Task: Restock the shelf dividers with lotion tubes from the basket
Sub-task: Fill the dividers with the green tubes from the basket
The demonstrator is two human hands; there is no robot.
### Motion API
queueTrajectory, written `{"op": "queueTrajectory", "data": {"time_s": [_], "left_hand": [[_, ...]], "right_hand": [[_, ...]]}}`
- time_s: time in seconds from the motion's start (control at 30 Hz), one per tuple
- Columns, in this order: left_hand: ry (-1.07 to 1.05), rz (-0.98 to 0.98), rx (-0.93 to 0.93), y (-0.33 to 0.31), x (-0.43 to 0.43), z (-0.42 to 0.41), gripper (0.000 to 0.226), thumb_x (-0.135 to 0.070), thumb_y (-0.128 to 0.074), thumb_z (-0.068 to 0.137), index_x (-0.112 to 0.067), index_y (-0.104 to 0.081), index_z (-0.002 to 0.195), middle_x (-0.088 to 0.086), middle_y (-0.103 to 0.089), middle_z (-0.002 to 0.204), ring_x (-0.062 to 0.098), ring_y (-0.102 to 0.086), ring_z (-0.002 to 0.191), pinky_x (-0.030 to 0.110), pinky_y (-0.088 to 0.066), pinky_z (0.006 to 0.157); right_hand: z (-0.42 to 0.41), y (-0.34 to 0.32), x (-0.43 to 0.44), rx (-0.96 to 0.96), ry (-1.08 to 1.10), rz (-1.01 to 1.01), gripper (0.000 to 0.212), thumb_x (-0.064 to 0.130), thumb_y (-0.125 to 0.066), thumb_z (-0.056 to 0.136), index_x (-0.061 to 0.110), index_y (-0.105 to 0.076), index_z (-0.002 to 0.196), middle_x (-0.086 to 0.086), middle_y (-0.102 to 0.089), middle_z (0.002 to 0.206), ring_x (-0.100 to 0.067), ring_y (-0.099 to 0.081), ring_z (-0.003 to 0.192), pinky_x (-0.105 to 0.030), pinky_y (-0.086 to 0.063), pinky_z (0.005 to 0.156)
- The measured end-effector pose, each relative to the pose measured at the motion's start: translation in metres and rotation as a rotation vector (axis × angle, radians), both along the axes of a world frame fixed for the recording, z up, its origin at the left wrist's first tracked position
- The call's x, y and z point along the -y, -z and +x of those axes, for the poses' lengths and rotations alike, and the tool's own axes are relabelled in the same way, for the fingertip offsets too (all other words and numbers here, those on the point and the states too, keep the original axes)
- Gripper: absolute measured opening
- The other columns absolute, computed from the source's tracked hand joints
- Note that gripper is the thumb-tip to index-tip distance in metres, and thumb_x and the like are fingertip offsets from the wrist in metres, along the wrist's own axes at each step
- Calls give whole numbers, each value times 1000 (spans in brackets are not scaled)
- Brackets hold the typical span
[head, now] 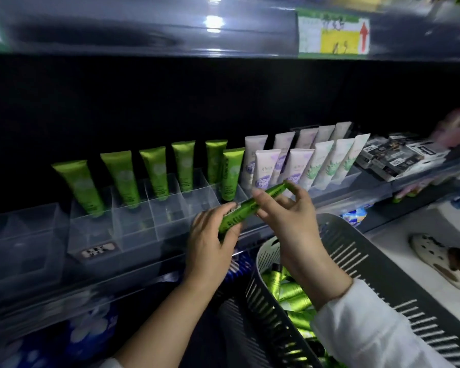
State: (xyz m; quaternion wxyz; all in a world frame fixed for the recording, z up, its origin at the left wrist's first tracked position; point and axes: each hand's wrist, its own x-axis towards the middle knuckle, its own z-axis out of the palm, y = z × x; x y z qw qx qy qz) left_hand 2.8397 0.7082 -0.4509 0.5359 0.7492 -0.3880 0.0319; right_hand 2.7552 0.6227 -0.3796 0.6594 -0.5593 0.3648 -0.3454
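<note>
At shelf front, held tube (246,205): glossy green lotion tube, slim and flattened, tilted with its printed end low at the left and its other end raised toward the right; it is in the air just before the dividers and above the basket.
Left hand (210,243): fingers and thumb curled round the lower end of the held tube.
Right hand (290,216): thumb and fingertips pinch the upper stretch of the same tube; remaining fingers are loosely spread.
Dividers (133,221): clear, hard plastic cells with square walls; the front cells near the hands look unfilled.
Green shelf tubes (154,171): metallic sheen, wedge-shaped, standing cap down in a row in the back cells.
Lilac tubes (266,166): pale, matte, with a purple flower print, to the right of the green row.
Leaf-print tubes (337,158): whitish, farther right.
Basket (377,274): dark grey plastic with slotted walls, below the right forearm.
Basket tubes (295,296): shiny green, lying heaped.
Sleeve (369,328): white fabric at the right wrist.
Price label (332,35): blurred yellow and green card with a red arrow, on the shelf edge above.
</note>
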Motion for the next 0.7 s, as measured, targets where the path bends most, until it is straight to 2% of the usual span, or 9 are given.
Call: {"op": "queueTrajectory", "data": {"time_s": [0.07,0.13,0.23,0.3,0.43,0.53,0.63,0.7], "left_hand": [[-37,-29,-50,-3,2,4,35,-14,-67,82,-14,-62,116,-17,-49,99,17,-53,101,35,-45,85],[-46,12,-88,-5,2,10,42,-20,-67,83,-15,-57,123,-18,-47,102,17,-48,109,37,-43,91],[-128,121,-82,-1,-1,25,51,-36,-59,85,-17,-50,131,-2,-53,124,20,-40,123,39,-35,103],[-232,171,-66,4,-5,32,46,-31,-59,87,-15,-51,130,5,-54,127,24,-39,123,39,-33,104],[-356,270,9,14,-9,39,38,-20,-61,86,-11,-56,123,9,-57,119,29,-43,116,40,-38,98],[-394,327,70,20,-8,41,27,-17,-60,85,-11,-64,111,9,-61,107,30,-49,107,43,-42,92],[-420,352,106,22,-7,40,15,-17,-61,84,-14,-70,96,5,-61,92,28,-52,94,41,-44,82],[-425,348,117,24,-7,41,13,-16,-62,84,-14,-71,93,4,-60,88,28,-52,90,41,-44,79]], "right_hand": [[11,-6,-2,45,15,16,65,17,-77,73,20,-38,125,-8,-65,102,-22,-67,95,-39,-51,94],[21,-13,-1,30,54,-47,63,18,-79,71,13,-43,123,3,-61,97,-17,-64,96,-36,-51,94],[35,-22,8,-37,129,-289,47,25,-80,69,19,-50,104,12,-57,89,-4,-60,85,-20,-52,81],[45,-25,18,-76,164,-449,41,27,-81,69,13,-57,99,9,-64,87,-3,-63,78,-16,-52,72],[62,-16,31,-160,188,-639,40,29,-79,70,8,-61,100,11,-65,81,6,-61,67,-4,-44,61],[71,-2,34,-227,174,-686,32,27,-79,71,17,-56,91,20,-57,73,15,-55,62,0,-38,56],[77,14,32,-307,152,-695,31,30,-79,71,20,-55,88,14,-58,71,5,-54,61,-2,-38,55],[80,25,30,-347,124,-689,32,31,-79,71,21,-54,89,12,-58,73,0,-54,63,-6,-40,55]]}}
